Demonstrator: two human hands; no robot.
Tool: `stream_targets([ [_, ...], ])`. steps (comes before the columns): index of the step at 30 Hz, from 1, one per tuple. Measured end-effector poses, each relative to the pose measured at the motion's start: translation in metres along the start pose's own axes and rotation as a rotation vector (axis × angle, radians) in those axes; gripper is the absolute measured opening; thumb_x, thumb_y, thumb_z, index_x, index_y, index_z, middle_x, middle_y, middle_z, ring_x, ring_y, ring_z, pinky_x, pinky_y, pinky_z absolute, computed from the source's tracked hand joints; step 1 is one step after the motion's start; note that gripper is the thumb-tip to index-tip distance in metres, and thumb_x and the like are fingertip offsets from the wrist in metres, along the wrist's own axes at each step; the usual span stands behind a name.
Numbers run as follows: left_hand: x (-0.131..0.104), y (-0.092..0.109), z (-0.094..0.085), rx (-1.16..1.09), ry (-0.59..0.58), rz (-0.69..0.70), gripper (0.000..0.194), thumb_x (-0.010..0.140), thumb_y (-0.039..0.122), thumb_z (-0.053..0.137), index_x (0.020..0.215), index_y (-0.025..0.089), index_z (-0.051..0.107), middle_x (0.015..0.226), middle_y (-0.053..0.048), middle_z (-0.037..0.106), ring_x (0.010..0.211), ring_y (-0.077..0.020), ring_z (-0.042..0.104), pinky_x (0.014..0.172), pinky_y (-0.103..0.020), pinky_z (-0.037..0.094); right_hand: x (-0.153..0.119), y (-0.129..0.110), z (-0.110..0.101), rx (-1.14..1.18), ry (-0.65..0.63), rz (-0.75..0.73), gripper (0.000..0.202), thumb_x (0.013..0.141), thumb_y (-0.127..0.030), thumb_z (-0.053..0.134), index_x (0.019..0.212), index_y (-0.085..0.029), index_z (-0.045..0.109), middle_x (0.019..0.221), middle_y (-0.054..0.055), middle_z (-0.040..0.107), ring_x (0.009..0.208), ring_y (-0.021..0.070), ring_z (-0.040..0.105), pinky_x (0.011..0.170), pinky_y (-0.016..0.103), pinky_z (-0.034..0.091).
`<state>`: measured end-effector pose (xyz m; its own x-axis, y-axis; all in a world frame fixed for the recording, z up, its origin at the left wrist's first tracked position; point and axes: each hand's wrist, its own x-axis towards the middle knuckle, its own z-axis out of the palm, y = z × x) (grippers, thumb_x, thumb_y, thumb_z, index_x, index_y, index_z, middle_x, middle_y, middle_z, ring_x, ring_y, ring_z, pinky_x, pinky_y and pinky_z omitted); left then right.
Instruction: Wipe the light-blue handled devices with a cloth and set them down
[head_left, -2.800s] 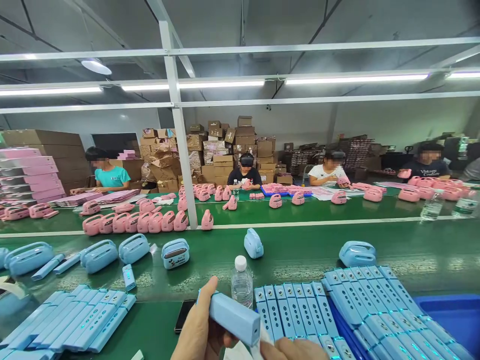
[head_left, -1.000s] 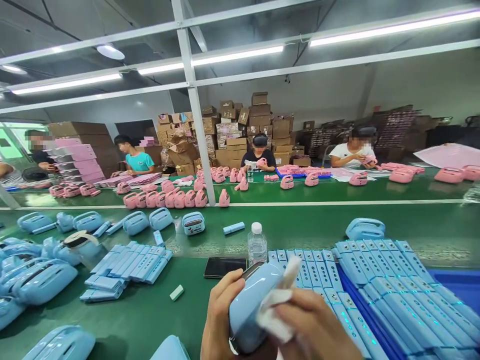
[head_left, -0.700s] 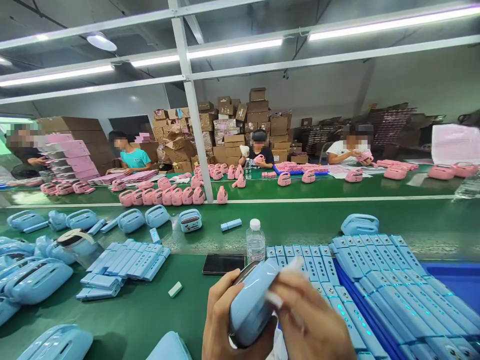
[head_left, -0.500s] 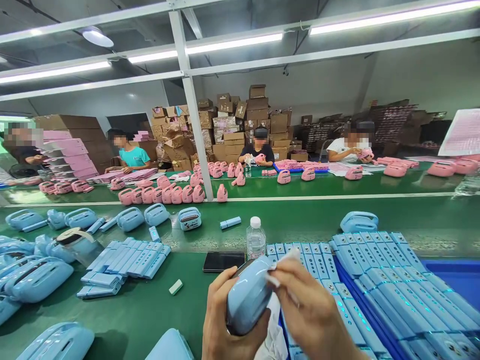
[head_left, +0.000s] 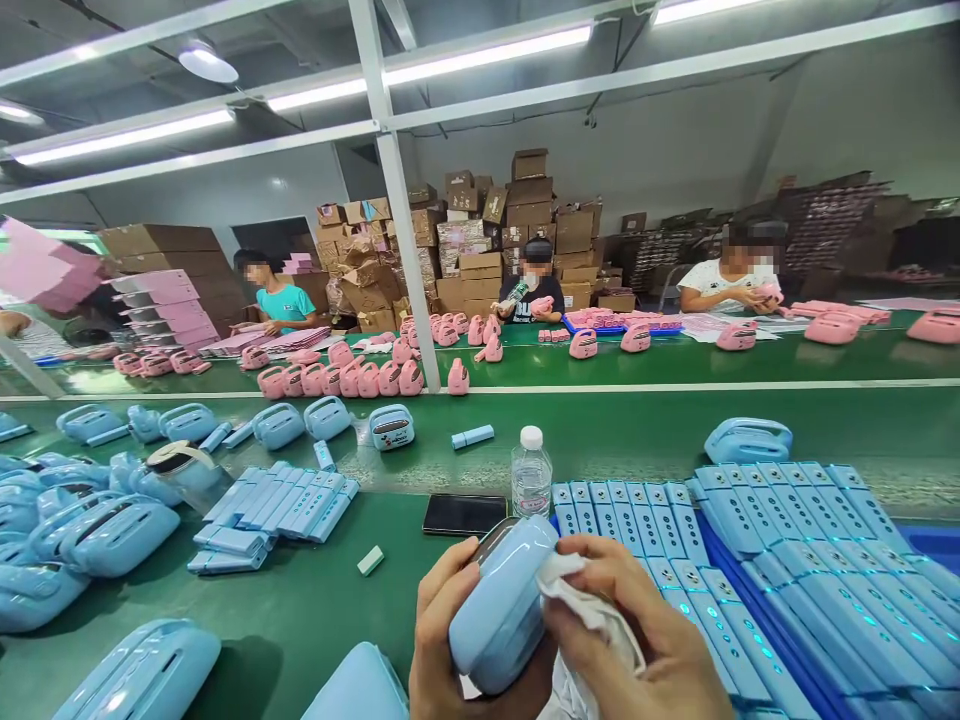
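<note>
My left hand [head_left: 435,632] is closed around a glossy light-blue portable speaker [head_left: 501,610], held tilted above the front of the bench. A dark panel shows along the speaker's upper left side. On its right side, my right hand [head_left: 651,640] grips a crumpled white cloth [head_left: 596,615] pressed against the casing. Part of the cloth hangs below, between the hands. Just beyond the speaker lie a black phone [head_left: 465,514] and a clear water bottle [head_left: 531,475] with a white cap. A small white-and-green block [head_left: 370,560] rests to the left.
Blue bar-shaped parts with lit buttons fill a blue tray [head_left: 712,535] on my right. More bars [head_left: 281,510] and several blue speakers [head_left: 124,535] lie at left. Across the green bench [head_left: 622,405], people handle pink speakers [head_left: 337,380]. A white post [head_left: 409,250] stands ahead.
The speaker has turned in my left hand. More bunched cloth now shows in my right hand against its side. The view has shifted slightly; across the bench, a person now holds up a bottle.
</note>
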<state>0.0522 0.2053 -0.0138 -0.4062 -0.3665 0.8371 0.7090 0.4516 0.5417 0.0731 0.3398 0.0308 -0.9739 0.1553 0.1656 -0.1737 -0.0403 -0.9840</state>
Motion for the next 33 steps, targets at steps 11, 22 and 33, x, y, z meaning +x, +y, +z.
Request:
stream_targets([
  [11,0.004,-0.007,-0.013,0.113,-0.071,0.187,0.053,0.078,0.009,0.084,0.124,0.021,0.061,0.137,-0.011,0.068,0.118,-0.0229,0.072,0.096,-0.034,0.062,0.01,0.0,0.011,0.189,-0.177,0.179,0.057,0.087,-0.068,0.078,0.123,-0.025,0.072,0.107,0.004,0.077,0.1,0.0224,0.07,0.088,0.025,0.057],
  [22,0.001,-0.015,-0.016,0.139,0.005,0.205,0.061,0.063,0.008,0.094,0.114,0.019,0.062,0.131,-0.012,0.072,0.109,-0.0237,0.076,0.09,-0.034,0.065,0.015,0.0,0.013,0.271,-0.225,0.202,0.054,0.083,-0.058,0.086,0.122,-0.022,0.075,0.095,0.001,0.077,0.088,0.0187,0.069,0.077,0.022,0.056],
  [33,0.0,-0.01,-0.015,0.054,-0.008,-0.015,0.062,0.071,0.014,0.087,0.126,0.021,0.059,0.131,-0.012,0.07,0.12,-0.027,0.072,0.093,-0.036,0.061,0.014,0.021,-0.009,0.368,0.08,0.232,0.053,0.09,-0.073,0.064,0.102,-0.023,0.077,0.089,0.008,0.078,0.079,0.0266,0.074,0.066,0.032,0.064],
])
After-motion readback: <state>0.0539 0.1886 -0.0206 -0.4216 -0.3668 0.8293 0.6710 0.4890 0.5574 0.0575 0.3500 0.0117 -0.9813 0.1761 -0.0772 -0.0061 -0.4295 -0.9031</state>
